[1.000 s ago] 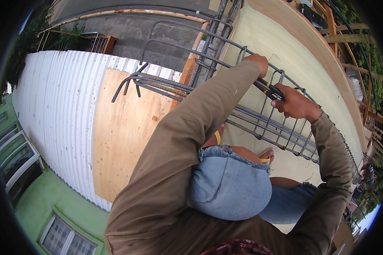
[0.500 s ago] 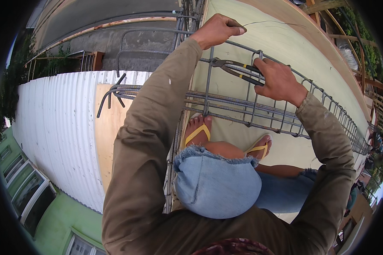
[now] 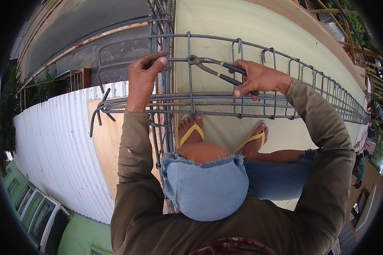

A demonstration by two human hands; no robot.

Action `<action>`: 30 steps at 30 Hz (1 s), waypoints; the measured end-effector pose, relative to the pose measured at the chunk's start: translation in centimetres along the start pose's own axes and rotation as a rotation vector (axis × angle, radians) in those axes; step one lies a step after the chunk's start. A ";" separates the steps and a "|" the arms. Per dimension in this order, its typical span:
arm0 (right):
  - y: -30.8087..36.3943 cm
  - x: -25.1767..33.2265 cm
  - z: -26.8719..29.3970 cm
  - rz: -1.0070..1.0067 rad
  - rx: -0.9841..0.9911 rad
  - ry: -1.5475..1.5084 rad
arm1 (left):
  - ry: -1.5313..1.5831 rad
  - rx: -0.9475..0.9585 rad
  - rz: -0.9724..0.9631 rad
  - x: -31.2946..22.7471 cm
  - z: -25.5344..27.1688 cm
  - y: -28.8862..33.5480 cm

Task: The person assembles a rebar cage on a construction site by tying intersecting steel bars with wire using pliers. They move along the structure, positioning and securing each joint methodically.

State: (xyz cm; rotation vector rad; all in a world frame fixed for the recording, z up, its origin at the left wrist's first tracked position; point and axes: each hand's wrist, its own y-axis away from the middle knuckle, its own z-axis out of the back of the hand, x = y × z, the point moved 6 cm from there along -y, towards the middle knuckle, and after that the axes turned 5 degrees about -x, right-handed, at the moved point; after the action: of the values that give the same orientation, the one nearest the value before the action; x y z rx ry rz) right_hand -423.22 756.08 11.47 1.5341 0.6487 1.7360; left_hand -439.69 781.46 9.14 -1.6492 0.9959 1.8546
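Note:
My right hand point(image 3: 253, 78) grips a pair of black-handled nippers point(image 3: 212, 67) with yellow marks. Their jaws meet a steel stirrup point(image 3: 190, 80) where it crosses a long bar of the rebar cage point(image 3: 264, 104). To the left, my left hand point(image 3: 144, 76) is closed, thumb and forefinger pinched at the level of that same bar. What it pinches is hidden; no wire shows clearly there now. Below the cage are my feet in yellow-strapped flip-flops point(image 3: 191, 134).
Upright rebars point(image 3: 162, 34) stand beside my left hand. Hooked bar ends point(image 3: 98, 111) jut out at the left, over white corrugated sheeting point(image 3: 64, 140). A pale panel point(image 3: 225, 25) lies under the cage. Past the edge is a green building point(image 3: 78, 231).
My left hand has come left and down from above the cage, and the thin wire it pinched no longer shows. The nippers stay at the bar crossing. The view has shifted.

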 end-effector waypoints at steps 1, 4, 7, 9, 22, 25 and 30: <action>0.1 -0.1 -0.1 0.028 -0.057 0.159 | 0.001 0.012 0.014 0.4 0.0 0.4; 1.8 3.3 -0.1 0.450 -0.468 0.880 | -0.001 0.022 0.031 1.1 0.0 1.1; 2.7 4.8 -1.5 0.469 -0.618 1.255 | -0.004 0.033 0.027 1.2 -0.5 1.3; 2.3 3.6 -2.0 0.262 -0.394 1.040 | 0.014 0.052 0.005 1.0 -1.2 1.3; 19.8 -14.3 4.8 -0.456 -0.317 -0.340 | -0.132 0.242 0.030 -0.8 -6.1 -3.7; 29.1 -20.4 5.0 -0.675 -0.561 -0.384 | -0.103 0.336 -0.050 -1.8 -9.6 -5.9; 37.7 -35.3 -0.6 -0.725 -0.972 -0.646 | -0.173 0.504 -0.178 -4.6 -15.0 -7.9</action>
State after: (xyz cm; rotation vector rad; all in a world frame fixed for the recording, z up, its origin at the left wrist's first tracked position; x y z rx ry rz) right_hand -429.58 705.24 18.40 0.8762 -0.0330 0.7079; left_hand -423.38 775.55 11.74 -1.2124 1.0908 1.4484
